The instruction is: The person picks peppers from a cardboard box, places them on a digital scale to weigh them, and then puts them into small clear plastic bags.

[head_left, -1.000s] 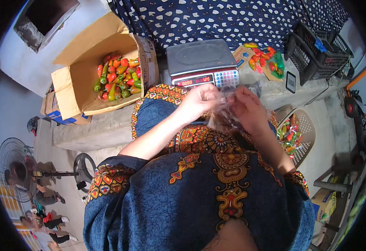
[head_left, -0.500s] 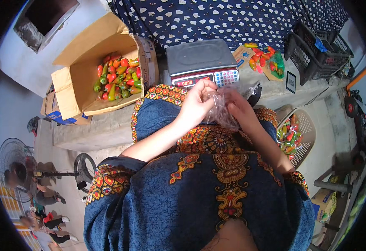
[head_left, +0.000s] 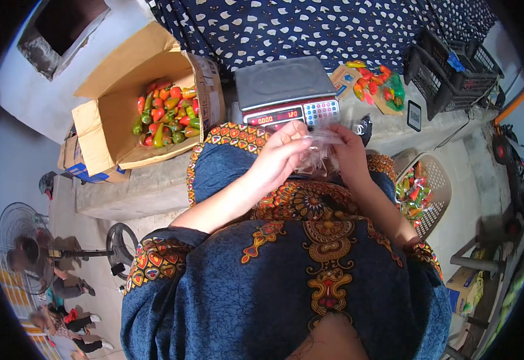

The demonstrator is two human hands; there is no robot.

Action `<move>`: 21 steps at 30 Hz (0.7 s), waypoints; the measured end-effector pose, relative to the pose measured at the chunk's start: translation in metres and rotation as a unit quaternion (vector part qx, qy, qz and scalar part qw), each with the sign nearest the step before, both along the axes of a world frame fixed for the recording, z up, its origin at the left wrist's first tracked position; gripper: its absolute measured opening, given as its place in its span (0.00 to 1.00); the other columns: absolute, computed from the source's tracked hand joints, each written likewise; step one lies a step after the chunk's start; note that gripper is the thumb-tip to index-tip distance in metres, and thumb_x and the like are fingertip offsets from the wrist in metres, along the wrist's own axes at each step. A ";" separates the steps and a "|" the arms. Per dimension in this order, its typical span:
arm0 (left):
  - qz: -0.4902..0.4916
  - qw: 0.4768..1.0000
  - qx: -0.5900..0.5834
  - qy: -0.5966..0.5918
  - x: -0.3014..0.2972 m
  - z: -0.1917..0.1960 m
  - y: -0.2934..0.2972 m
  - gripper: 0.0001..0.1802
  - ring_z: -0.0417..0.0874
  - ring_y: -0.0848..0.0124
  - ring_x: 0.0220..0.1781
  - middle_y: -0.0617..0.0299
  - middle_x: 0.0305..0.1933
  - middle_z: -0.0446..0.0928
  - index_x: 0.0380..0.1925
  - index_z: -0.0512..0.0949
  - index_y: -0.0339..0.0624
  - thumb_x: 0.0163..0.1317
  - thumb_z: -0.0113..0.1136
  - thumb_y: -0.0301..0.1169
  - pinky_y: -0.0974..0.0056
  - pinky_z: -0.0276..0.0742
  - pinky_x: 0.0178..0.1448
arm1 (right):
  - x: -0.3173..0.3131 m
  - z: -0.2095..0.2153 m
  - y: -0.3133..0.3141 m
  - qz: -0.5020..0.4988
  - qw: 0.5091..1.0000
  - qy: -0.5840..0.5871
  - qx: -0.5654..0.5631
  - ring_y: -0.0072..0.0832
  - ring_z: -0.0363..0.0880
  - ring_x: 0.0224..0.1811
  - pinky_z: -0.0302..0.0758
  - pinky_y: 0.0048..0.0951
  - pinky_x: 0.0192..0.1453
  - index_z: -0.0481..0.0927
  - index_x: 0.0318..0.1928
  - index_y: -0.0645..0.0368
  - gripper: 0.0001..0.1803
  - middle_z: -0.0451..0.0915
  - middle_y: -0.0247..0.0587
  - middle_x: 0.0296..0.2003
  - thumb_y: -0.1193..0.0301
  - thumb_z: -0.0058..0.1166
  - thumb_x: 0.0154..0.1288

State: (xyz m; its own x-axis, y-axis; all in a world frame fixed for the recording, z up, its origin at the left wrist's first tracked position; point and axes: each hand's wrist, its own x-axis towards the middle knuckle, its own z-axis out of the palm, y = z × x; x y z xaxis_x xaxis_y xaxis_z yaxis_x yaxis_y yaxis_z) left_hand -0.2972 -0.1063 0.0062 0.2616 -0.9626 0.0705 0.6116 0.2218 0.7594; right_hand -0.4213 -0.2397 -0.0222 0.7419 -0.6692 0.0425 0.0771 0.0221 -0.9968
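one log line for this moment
left hand: holds clear plastic bag | right hand: holds bag | scale: empty | peppers: in box

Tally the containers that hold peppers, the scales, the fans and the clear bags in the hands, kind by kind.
Cardboard box with peppers: 1
Woven basket with peppers: 1
Scale: 1
Fan: 1
Clear plastic bag, held by the left hand and right hand: 1
Total: 5

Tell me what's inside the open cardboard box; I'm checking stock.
The cardboard box holds red, orange and green peppers, piled at one end. Anything beneath them is covered.
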 end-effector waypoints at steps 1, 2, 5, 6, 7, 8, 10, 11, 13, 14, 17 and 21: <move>-0.030 0.997 -0.011 0.064 0.000 0.003 0.000 0.07 0.73 0.81 0.37 0.69 0.34 0.74 0.36 0.69 0.44 0.60 0.55 0.21 0.76 0.68 0.39 | 0.001 -0.001 -0.002 -0.010 0.999 -0.014 0.041 0.25 0.78 0.40 0.75 0.26 0.44 0.76 0.48 0.64 0.15 0.80 0.40 0.38 0.76 0.46 0.62; -0.060 0.995 -0.032 0.070 0.005 0.002 0.000 0.09 0.70 0.83 0.37 0.71 0.33 0.71 0.36 0.70 0.45 0.58 0.56 0.20 0.76 0.66 0.38 | 0.002 -0.005 -0.004 0.010 0.992 -0.058 0.112 0.26 0.78 0.40 0.74 0.26 0.45 0.76 0.48 0.64 0.14 0.79 0.40 0.39 0.77 0.46 0.61; -0.028 0.993 0.035 -0.106 0.009 0.002 -0.002 0.11 0.68 0.84 0.31 0.74 0.28 0.67 0.36 0.70 0.45 0.57 0.57 0.19 0.77 0.64 0.35 | 0.001 -0.011 -0.008 0.080 0.945 -0.154 0.278 0.27 0.77 0.42 0.74 0.28 0.47 0.74 0.46 0.63 0.13 0.78 0.39 0.40 0.78 0.46 0.61; -0.029 0.969 0.028 -0.245 0.015 -0.007 -0.004 0.11 0.65 0.85 0.25 0.77 0.23 0.62 0.38 0.71 0.44 0.57 0.59 0.20 0.77 0.60 0.30 | 0.001 -0.009 -0.007 0.111 0.932 -0.162 0.304 0.27 0.77 0.42 0.74 0.28 0.48 0.74 0.46 0.63 0.12 0.77 0.39 0.41 0.77 0.46 0.62; -0.015 0.952 0.051 -0.301 0.020 -0.011 -0.006 0.10 0.63 0.85 0.24 0.78 0.21 0.61 0.38 0.72 0.43 0.57 0.60 0.21 0.77 0.59 0.29 | 0.001 -0.008 -0.006 0.142 0.917 -0.170 0.331 0.27 0.76 0.43 0.74 0.28 0.48 0.74 0.46 0.62 0.11 0.77 0.38 0.41 0.77 0.46 0.63; -0.002 0.932 0.074 -0.355 0.023 -0.011 -0.007 0.10 0.61 0.85 0.22 0.79 0.20 0.60 0.38 0.73 0.42 0.57 0.61 0.22 0.77 0.58 0.28 | 0.001 -0.012 -0.006 0.142 0.923 -0.164 0.319 0.26 0.76 0.44 0.74 0.28 0.49 0.74 0.46 0.62 0.11 0.76 0.38 0.42 0.76 0.46 0.64; 0.039 0.876 0.131 -0.462 0.021 -0.014 -0.007 0.08 0.58 0.86 0.20 0.80 0.17 0.59 0.35 0.76 0.41 0.56 0.63 0.24 0.76 0.55 0.25 | 0.002 -0.021 -0.002 0.142 0.933 -0.151 0.294 0.25 0.75 0.45 0.73 0.28 0.50 0.74 0.46 0.62 0.10 0.76 0.37 0.42 0.74 0.47 0.66; 0.061 0.857 0.146 -0.490 0.024 -0.018 -0.007 0.07 0.59 0.85 0.20 0.78 0.17 0.60 0.35 0.77 0.41 0.55 0.63 0.24 0.75 0.56 0.25 | 0.005 -0.016 0.003 0.102 0.948 -0.133 0.270 0.24 0.74 0.41 0.73 0.27 0.47 0.73 0.45 0.61 0.09 0.75 0.35 0.39 0.74 0.46 0.67; 0.103 0.814 0.177 -0.544 0.034 -0.030 -0.009 0.06 0.61 0.84 0.18 0.76 0.16 0.62 0.33 0.78 0.43 0.54 0.62 0.23 0.74 0.57 0.24 | 0.009 -0.002 0.015 0.020 0.970 -0.098 0.220 0.21 0.72 0.35 0.72 0.26 0.41 0.73 0.44 0.59 0.07 0.73 0.30 0.33 0.73 0.44 0.68; 0.167 0.730 0.196 -0.634 0.033 -0.017 -0.006 0.05 0.72 0.78 0.20 0.68 0.16 0.70 0.33 0.78 0.45 0.56 0.61 0.26 0.68 0.66 0.26 | 0.008 0.001 0.017 0.014 0.967 -0.114 0.229 0.21 0.72 0.34 0.71 0.25 0.40 0.73 0.44 0.59 0.07 0.72 0.30 0.33 0.72 0.45 0.68; 0.267 0.652 0.248 -0.664 0.060 -0.023 -0.013 0.06 0.83 0.67 0.29 0.57 0.25 0.81 0.37 0.78 0.45 0.62 0.56 0.32 0.60 0.76 0.36 | 0.006 0.003 0.018 0.050 0.965 -0.117 0.229 0.18 0.70 0.33 0.70 0.24 0.37 0.73 0.43 0.59 0.07 0.72 0.29 0.33 0.71 0.46 0.68; 0.115 0.961 0.142 -0.206 0.072 -0.038 -0.013 0.13 0.82 0.71 0.38 0.58 0.35 0.81 0.47 0.74 0.34 0.65 0.53 0.29 0.67 0.75 0.43 | 0.001 0.005 0.012 0.132 0.987 0.063 -0.064 0.16 0.70 0.32 0.70 0.23 0.36 0.74 0.44 0.61 0.09 0.73 0.29 0.35 0.72 0.48 0.66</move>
